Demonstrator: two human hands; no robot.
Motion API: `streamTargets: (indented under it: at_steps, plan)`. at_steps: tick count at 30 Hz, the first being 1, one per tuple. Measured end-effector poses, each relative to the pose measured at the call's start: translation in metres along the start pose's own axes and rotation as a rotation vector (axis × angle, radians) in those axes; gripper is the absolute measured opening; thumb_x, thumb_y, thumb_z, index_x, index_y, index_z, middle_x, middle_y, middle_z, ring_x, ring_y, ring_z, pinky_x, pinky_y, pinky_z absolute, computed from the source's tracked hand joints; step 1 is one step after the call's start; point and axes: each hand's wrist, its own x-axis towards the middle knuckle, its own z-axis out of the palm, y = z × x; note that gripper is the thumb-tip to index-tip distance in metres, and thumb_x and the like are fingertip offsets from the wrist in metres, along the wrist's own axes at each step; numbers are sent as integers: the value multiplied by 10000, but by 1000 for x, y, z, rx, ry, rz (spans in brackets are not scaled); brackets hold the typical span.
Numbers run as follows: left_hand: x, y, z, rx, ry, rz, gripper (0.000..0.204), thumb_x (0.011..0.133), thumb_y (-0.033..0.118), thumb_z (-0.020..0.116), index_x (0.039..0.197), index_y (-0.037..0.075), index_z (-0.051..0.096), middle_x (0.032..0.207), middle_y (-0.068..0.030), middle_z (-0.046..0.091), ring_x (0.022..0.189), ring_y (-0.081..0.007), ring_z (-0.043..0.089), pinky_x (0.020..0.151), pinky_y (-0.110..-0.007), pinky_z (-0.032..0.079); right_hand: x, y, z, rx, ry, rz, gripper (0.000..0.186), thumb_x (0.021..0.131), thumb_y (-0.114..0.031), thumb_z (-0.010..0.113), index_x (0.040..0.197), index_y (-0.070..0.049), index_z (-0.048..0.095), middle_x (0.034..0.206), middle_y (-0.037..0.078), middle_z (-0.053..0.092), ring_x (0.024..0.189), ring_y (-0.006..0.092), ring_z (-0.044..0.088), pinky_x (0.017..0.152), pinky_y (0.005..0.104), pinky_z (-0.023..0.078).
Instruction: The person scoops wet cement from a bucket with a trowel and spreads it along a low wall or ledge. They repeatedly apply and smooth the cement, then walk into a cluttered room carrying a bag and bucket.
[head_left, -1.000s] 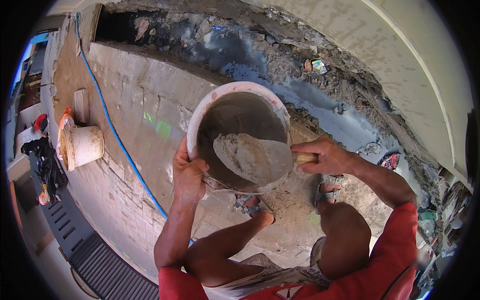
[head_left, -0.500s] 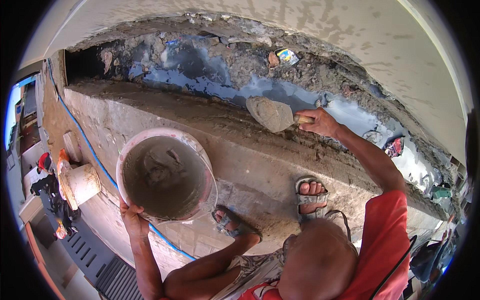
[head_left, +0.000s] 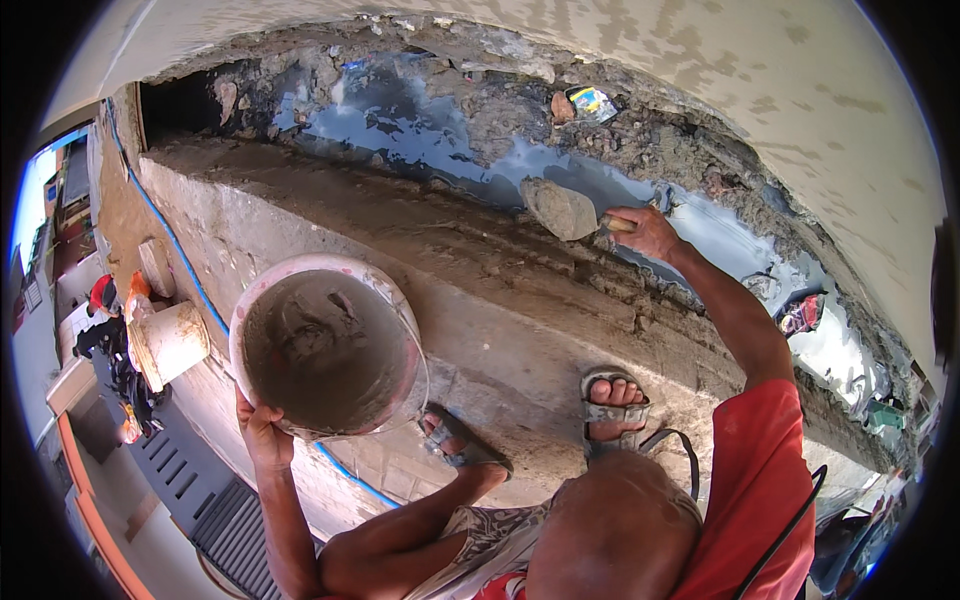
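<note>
The left hand [head_left: 264,438] has its fingers clamped on the lower-left rim of a round bucket [head_left: 318,263] containing wet grey mix [head_left: 325,365]. The right hand [head_left: 650,234] has its fingers wrapped around the wooden handle of a trowel [head_left: 560,209]; the grey blade is at the near edge of a water-filled channel [head_left: 400,125], contact undetermined. A concrete ledge [head_left: 460,265] lies between bucket and trowel. Obstructions: a blue hose [head_left: 180,255] is partly hidden by the bucket; the left sandal [head_left: 460,440] is just beside the bucket; the right sandal [head_left: 613,410] is near the ledge. Rubble [head_left: 480,80] and a bright packet [head_left: 592,103] lie along the channel, bounded by a pale wall [head_left: 690,60]. A whitish pail [head_left: 175,343] is near the hose, left of the bucket
</note>
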Motion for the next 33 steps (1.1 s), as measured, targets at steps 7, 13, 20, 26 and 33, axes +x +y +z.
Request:
streamTargets:
  at_steps: [7, 13, 20, 26, 33]
  plan:
    - [-5, -2, 2, -32, -4, -11, 803, 600, -118, 429, 1386, 43, 407, 1227, -109, 580, 1048, -212, 590, 930, -322, 498, 38, -18, 11, 20, 0, -42, 481, 836, -319, 700, 1282, -170, 597, 1008, 139, 697, 851, 257, 658, 832, 391, 500]
    - [-6, -3, 2, -73, -18, -20, 790, 600, -123, 402, 1372, 43, 424, 1226, -98, 581, 1036, -196, 588, 903, -289, 497, 72, -39, 23, -43, 19, -200, 480, 853, -301, 682, 1307, -190, 572, 1027, 123, 688, 872, 302, 654, 825, 396, 508]
    - [-4, -2, 4, -64, 16, -18, 794, 605, -120, 400, 1385, 28, 413, 1217, -104, 585, 1001, -173, 597, 836, -260, 516, 60, -102, 50, -545, -184, -176, 470, 916, -176, 562, 1378, -162, 476, 984, 137, 628, 879, 313, 633, 796, 458, 523]
    - [1, 1, 2, -14, -19, -39, 835, 570, -69, 446, 1399, 20, 396, 1286, -138, 548, 1142, -242, 553, 994, -337, 457, 41, -127, 41, -596, -205, -230, 531, 890, -118, 573, 1399, -91, 423, 932, 187, 617, 781, 326, 646, 775, 490, 530]
    - [6, 1, -2, -30, -76, 5, 806, 572, -68, 444, 1374, 15, 429, 1250, -124, 569, 1104, -222, 569, 971, -312, 468, -5, -161, 43, -634, -107, -320, 606, 798, -6, 564, 1379, 17, 393, 895, 257, 595, 748, 352, 645, 686, 478, 549]
